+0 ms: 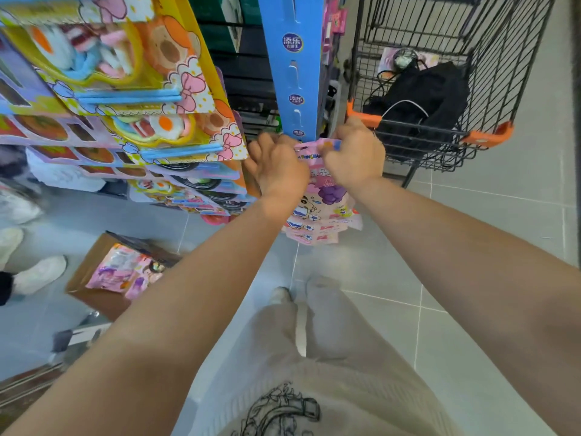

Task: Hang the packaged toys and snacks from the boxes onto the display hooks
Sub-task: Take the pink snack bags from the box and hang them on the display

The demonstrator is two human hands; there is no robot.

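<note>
A pink snack packet with cartoon print hangs in front of me, its top edge at the bottom of a blue slotted display strip. My left hand grips the packet's top left corner. My right hand pinches the top right corner, just under the strip's lowest slot. More pink packets lie in an open cardboard box on the floor at the lower left. Large carded toy food sets hang on hooks to the left.
A black wire cart with orange corner caps stands at the right, holding a black bag. Another person's white shoes are at the far left. Grey tiled floor lies below me.
</note>
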